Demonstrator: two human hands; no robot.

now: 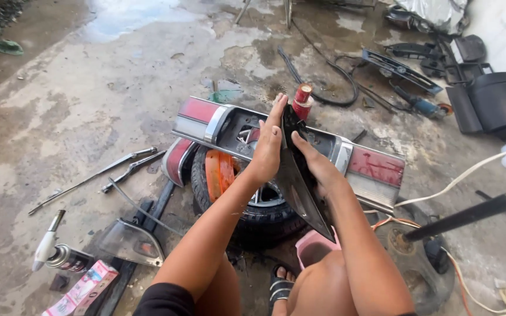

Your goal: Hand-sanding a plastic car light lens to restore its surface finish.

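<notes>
Between my two hands I hold a flat, dark, pointed plastic panel (297,175) upright, its tip low near my knee. My left hand (269,143) presses flat against its left face, fingers straight and pointing up. My right hand (314,161) supports it from the right, fingers under its edge. Just beyond the panel lies a long car rear trim piece with red tail-light lenses (376,167), resting on a tyre with a wheel (247,210). A red spray can (303,100) stands behind my fingertips.
Wiper arms (115,169) lie on the wet concrete at left. A small gas torch (60,251), a pink box (86,287) and a clear lamp lens (130,243) sit at lower left. Black car trim parts (493,99) and cables are piled upper right. A pink tub (314,248) is by my sandalled foot.
</notes>
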